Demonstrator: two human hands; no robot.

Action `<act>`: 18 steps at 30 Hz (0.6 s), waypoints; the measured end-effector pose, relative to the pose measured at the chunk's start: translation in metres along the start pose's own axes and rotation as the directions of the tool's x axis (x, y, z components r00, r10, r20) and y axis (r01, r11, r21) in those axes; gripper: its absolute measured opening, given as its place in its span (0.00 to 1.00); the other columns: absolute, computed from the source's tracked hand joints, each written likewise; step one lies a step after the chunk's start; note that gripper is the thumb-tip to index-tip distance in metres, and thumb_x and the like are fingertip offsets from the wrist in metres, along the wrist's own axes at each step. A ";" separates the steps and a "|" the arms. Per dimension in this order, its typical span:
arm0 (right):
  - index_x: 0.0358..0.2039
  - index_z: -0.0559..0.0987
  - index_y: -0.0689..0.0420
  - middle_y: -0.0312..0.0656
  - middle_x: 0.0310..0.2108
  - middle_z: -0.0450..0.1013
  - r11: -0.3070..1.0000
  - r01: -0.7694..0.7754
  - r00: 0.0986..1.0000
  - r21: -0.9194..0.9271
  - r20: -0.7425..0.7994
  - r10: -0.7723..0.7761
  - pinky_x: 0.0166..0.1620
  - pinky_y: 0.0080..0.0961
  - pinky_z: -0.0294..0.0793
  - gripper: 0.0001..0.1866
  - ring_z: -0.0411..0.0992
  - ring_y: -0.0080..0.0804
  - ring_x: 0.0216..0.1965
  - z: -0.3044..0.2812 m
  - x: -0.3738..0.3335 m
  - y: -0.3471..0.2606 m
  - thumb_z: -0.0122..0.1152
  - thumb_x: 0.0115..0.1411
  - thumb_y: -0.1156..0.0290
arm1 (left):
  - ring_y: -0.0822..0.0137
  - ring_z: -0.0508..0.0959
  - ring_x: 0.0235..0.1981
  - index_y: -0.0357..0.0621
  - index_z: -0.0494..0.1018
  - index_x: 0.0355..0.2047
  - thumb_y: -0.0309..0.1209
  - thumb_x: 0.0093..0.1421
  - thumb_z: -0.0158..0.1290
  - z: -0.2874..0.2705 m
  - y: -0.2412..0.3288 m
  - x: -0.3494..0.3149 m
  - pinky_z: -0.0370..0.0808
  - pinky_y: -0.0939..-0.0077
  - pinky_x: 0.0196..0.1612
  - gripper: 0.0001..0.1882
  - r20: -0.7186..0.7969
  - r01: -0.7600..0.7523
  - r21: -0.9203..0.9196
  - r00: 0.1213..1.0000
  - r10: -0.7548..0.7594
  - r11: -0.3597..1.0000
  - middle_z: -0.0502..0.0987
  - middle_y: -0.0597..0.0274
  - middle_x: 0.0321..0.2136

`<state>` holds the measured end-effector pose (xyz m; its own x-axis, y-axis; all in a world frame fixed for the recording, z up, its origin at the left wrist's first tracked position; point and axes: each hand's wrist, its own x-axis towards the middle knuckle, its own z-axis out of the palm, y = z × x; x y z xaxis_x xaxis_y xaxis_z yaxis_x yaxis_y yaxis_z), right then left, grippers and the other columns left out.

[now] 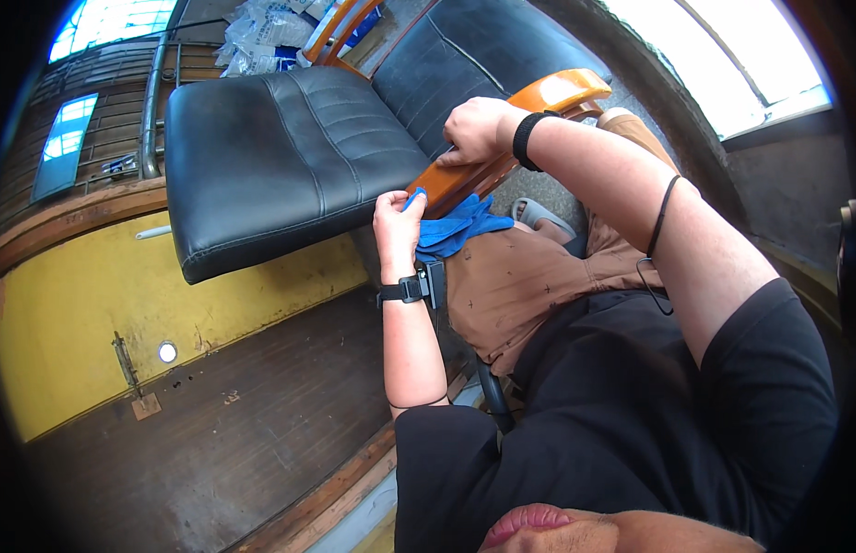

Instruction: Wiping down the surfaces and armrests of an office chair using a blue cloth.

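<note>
The left hand (397, 229) pinches a blue cloth (460, 226), thumb against fingers, at the near left end of a glossy wooden armrest (444, 182), just right of a black padded seat (290, 161). Farther right, the half-curled right hand (474, 129) lies over the armrest, its grip unclear. The hanging cloth could slip down if that pinch slackens.

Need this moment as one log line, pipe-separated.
left hand: pinching blue cloth at wooden armrest | right hand: on same armrest, grip unclear | black seat: left of armrest
</note>
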<state>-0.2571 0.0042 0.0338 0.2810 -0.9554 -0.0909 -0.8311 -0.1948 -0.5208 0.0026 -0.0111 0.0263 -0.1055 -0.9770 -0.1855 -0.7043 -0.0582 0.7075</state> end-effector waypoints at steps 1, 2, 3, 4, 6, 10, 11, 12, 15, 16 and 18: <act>0.32 0.88 0.56 0.50 0.30 0.81 1.000 0.017 0.999 0.000 -0.034 -0.017 0.46 0.41 0.80 0.30 0.81 0.51 0.38 0.002 0.000 0.000 0.56 0.64 0.39 | 0.72 0.79 0.31 0.30 0.76 0.47 0.33 0.58 0.67 0.000 -0.003 0.000 0.77 0.76 0.37 0.22 -0.011 0.032 -0.077 0.999 -0.033 0.997 0.83 0.54 0.37; 0.32 0.88 0.56 0.50 0.30 0.81 1.000 0.015 0.999 0.000 -0.032 -0.015 0.46 0.41 0.80 0.30 0.81 0.51 0.38 0.004 0.000 0.003 0.56 0.64 0.39 | 0.72 0.79 0.31 0.30 0.76 0.47 0.33 0.58 0.67 0.001 0.002 -0.002 0.77 0.76 0.37 0.22 -0.009 0.033 -0.078 0.999 -0.034 0.996 0.83 0.54 0.37; 0.32 0.87 0.56 0.50 0.30 0.81 1.000 0.014 0.999 -0.001 -0.035 -0.014 0.46 0.42 0.80 0.30 0.81 0.51 0.38 0.005 0.000 0.005 0.56 0.64 0.39 | 0.72 0.80 0.31 0.28 0.75 0.49 0.33 0.59 0.67 0.001 0.013 -0.005 0.77 0.76 0.36 0.24 0.043 0.091 -0.077 0.995 -0.088 0.993 0.83 0.53 0.38; 0.32 0.87 0.55 0.50 0.30 0.82 1.000 0.012 0.999 -0.002 -0.038 -0.012 0.46 0.42 0.80 0.30 0.81 0.51 0.38 0.006 -0.001 0.007 0.56 0.64 0.39 | 0.71 0.80 0.31 0.26 0.73 0.52 0.34 0.60 0.66 0.001 0.020 -0.007 0.78 0.75 0.36 0.26 0.096 0.148 -0.073 0.985 -0.141 0.986 0.83 0.51 0.39; 0.32 0.87 0.55 0.50 0.31 0.82 1.000 0.012 0.999 -0.003 -0.031 -0.012 0.46 0.42 0.80 0.30 0.81 0.51 0.38 0.003 -0.001 0.003 0.55 0.64 0.39 | 0.73 0.79 0.29 0.29 0.74 0.50 0.35 0.62 0.64 0.001 0.016 -0.006 0.77 0.77 0.34 0.23 0.124 0.177 -0.098 0.979 -0.164 0.979 0.82 0.57 0.38; 0.32 0.87 0.55 0.49 0.31 0.82 1.000 0.006 1.000 -0.008 -0.026 -0.007 0.46 0.41 0.80 0.30 0.81 0.50 0.38 0.003 0.001 0.002 0.55 0.64 0.39 | 0.76 0.76 0.26 0.37 0.78 0.46 0.36 0.65 0.60 -0.005 0.003 0.001 0.76 0.79 0.31 0.15 0.329 0.305 -0.282 0.922 -0.207 0.910 0.79 0.67 0.33; 0.32 0.87 0.55 0.49 0.31 0.82 1.000 0.005 1.000 -0.009 -0.026 -0.005 0.46 0.41 0.80 0.30 0.81 0.50 0.38 0.003 0.001 0.002 0.55 0.64 0.39 | 0.76 0.76 0.26 0.37 0.78 0.46 0.36 0.65 0.60 -0.004 0.003 0.001 0.76 0.79 0.31 0.15 0.330 0.304 -0.282 0.921 -0.206 0.910 0.79 0.67 0.33; 0.32 0.87 0.55 0.49 0.31 0.82 1.000 -0.002 1.000 -0.005 -0.021 0.002 0.46 0.41 0.80 0.30 0.81 0.50 0.38 0.003 0.000 0.002 0.55 0.64 0.39 | 0.76 0.75 0.25 0.37 0.78 0.46 0.36 0.65 0.60 -0.003 0.003 0.001 0.75 0.79 0.31 0.15 0.321 0.294 -0.281 0.926 -0.199 0.914 0.78 0.68 0.31; 0.32 0.87 0.55 0.49 0.31 0.82 1.000 0.003 1.000 -0.003 -0.019 -0.003 0.46 0.41 0.80 0.30 0.81 0.50 0.38 0.002 0.000 0.002 0.55 0.64 0.39 | 0.76 0.74 0.25 0.37 0.79 0.45 0.36 0.65 0.59 -0.005 -0.003 0.002 0.75 0.78 0.30 0.15 0.321 0.294 -0.327 0.928 -0.187 0.898 0.77 0.68 0.30; 0.32 0.87 0.55 0.49 0.31 0.82 1.000 0.014 1.000 -0.004 -0.021 -0.014 0.46 0.41 0.80 0.30 0.81 0.50 0.38 0.002 0.000 0.001 0.55 0.64 0.39 | 0.76 0.74 0.25 0.38 0.79 0.44 0.36 0.65 0.59 -0.005 -0.006 0.003 0.75 0.79 0.30 0.14 0.329 0.305 -0.374 0.927 -0.182 0.876 0.77 0.68 0.30; 0.32 0.87 0.56 0.50 0.31 0.82 1.000 0.004 1.000 0.003 -0.019 -0.004 0.46 0.41 0.80 0.30 0.80 0.50 0.38 0.001 -0.001 0.001 0.55 0.64 0.39 | 0.75 0.75 0.24 0.39 0.79 0.42 0.35 0.65 0.60 -0.003 -0.006 0.002 0.75 0.79 0.29 0.12 0.311 0.299 -0.370 0.932 -0.186 0.879 0.77 0.69 0.30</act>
<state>-0.2577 0.0048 0.0319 0.2755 -0.9585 -0.0726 -0.8284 -0.1984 -0.5237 0.0088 -0.0131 0.0239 -0.1855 -0.8357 -0.5169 -0.3913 -0.4198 0.8190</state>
